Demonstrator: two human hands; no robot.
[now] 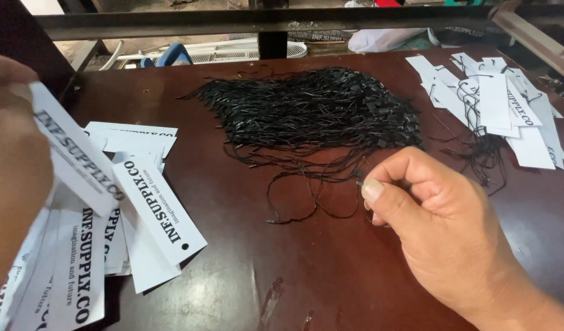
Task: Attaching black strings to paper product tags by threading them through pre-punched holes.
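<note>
The right hand [438, 214] pinches one black loop string [306, 208] between thumb and forefinger, drawn from the heap of black strings [312, 110] on the dark wooden table [282, 270]; the left hand [12, 165] grips a white paper hang tag [76, 153] above the unstrung tags [144, 202]. A pile of strung tags [503, 104] lies far right; judging by both stacks, much remains.

A glossy dark-red table [282, 276] meets a dark metal rail [263, 21]; beyond, perhaps pale concrete floor.
</note>
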